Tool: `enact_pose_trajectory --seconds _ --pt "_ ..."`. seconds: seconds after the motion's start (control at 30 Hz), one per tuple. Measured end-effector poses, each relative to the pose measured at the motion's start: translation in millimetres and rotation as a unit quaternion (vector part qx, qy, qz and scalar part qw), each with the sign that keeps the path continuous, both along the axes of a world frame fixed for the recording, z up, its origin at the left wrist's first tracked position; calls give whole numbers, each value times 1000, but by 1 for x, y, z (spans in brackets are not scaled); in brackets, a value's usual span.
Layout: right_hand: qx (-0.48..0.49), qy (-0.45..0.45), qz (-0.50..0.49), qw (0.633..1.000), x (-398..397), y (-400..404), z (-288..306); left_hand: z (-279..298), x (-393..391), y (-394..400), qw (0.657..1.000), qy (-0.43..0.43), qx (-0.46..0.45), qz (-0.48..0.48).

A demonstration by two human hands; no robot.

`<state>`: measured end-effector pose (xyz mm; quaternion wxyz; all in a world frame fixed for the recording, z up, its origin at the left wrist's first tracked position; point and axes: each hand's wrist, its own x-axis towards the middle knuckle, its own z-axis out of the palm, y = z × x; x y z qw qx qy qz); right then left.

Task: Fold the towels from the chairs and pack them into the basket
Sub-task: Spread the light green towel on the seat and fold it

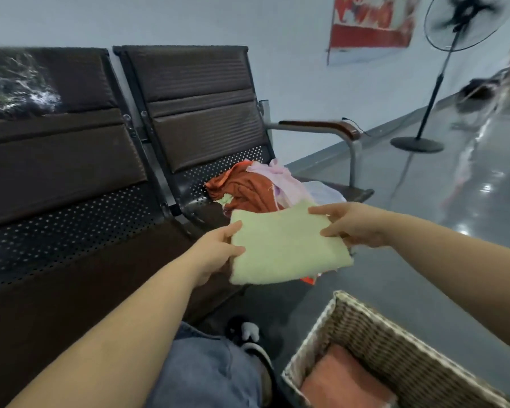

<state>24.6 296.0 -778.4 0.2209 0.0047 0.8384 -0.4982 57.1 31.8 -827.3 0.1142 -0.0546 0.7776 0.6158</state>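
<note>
A folded pale green towel [286,245] is held flat in the air in front of the right chair [200,119]. My left hand [215,251] grips its left edge, thumb on top. My right hand [354,223] pinches its right edge. Behind it, on the chair seat, lies a heap of unfolded towels: a rust-orange one [248,189], a pink one [280,179] and a white one [324,191]. A woven wicker basket [374,334] stands on the floor at the lower right, with a folded pink towel [342,381] inside.
A second dark chair [56,160] stands to the left in the same row. The right chair's metal armrest [324,128] juts out beside the heap. A standing fan [442,72] is at the far right on the glossy grey floor. My jeans-clad leg and shoe [248,346] are below.
</note>
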Motion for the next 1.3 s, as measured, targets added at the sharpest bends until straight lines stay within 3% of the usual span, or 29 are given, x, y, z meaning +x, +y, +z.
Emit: enact_pose_trajectory --seconds 0.23,0.47,0.6,0.73,0.93,1.2,1.3 --pt "-29 17 -147 989 82 143 -18 -16 9 141 987 -16 87 -131" --pt "-63 4 -264 963 171 213 -67 -58 29 220 967 -43 51 -245" --pt "-41 6 -288 957 202 216 -110 -93 45 230 962 -54 10 -266" --pt "-15 -19 -284 958 229 205 -160 -134 62 229 942 -120 -29 -313" --pt "42 -113 -269 956 255 181 -232 -181 71 240 879 -140 -181 -419" --pt "90 -186 -291 934 251 156 -283 -241 75 270 804 -141 -300 -495" --pt "111 -200 -301 926 250 156 -293 -259 80 276 792 -124 -324 -503"
